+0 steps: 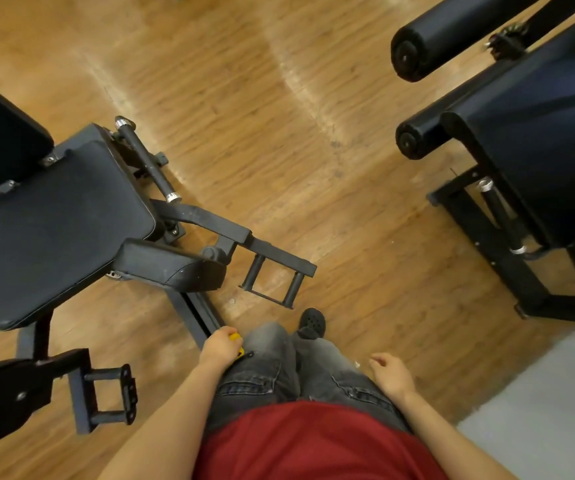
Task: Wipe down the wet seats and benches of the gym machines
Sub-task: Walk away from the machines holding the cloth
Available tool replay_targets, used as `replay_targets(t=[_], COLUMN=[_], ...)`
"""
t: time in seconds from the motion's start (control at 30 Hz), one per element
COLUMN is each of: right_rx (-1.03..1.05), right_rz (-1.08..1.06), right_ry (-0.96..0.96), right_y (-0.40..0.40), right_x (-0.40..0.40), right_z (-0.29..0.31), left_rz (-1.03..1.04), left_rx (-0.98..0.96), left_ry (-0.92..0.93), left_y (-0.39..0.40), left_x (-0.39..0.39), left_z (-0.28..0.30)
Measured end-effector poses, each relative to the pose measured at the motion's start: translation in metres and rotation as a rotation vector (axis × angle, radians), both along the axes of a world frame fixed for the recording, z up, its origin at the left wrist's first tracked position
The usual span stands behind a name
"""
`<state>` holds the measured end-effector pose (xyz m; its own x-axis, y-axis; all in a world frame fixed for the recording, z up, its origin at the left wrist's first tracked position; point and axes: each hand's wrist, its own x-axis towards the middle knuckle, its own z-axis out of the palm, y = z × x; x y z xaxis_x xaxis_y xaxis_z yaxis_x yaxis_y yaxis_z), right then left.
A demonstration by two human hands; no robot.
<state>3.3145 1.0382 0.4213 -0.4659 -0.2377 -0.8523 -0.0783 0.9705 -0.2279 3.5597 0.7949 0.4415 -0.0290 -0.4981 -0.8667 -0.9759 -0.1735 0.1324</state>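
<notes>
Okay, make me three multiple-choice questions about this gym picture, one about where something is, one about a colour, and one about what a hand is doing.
1. Where is the flat seat pad?
A. on the person's left
B. on the person's right
C. behind the feet

2. What colour is the thing in the left hand?
A. blue
B. yellow
C. white

3. How is the right hand?
A. gripping a handle
B. pressing a pad
C. holding nothing, fingers loosely curled

Answers: 1 A, the pad fills the left side. 2 B, a yellow item shows by the fingers. 3 C, it hangs free beside the leg.
</notes>
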Motion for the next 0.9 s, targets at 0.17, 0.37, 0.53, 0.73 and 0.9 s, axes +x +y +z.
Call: replay_targets(t=[0.17,0.37,0.53,0.73,0.9], right_rx=[-0.012,-0.037,-0.045,-0.055,-0.1], right_rz=[-0.007,0.012,0.053,0.172,0.231], right_ry=[0.071,0.118,0.108,0.169,0.163], right_y=[-0.006,-0.017,-0.028,-0.06,-0.098], right_x=[-0.014,-0.048,-0.118,-0.278,-0.354], right_z=[0.018,0.024,0.014,0.006,0.009], left_rz=[0.012,0.058,0.09,0.33,0.308], left_rx=[-0.016,-0.011,-0.028,-0.097,-0.19], left_ry=[0.005,0.034,0.003,0.042,0.084], left_y=[-0.012,-0.021,-0.025,-0.033,-0.058], left_x=[-0.001,-0.011,-0.069,-0.191,-0.265], left_z=[0.007,-0.007,0.003,-0.008,0.0])
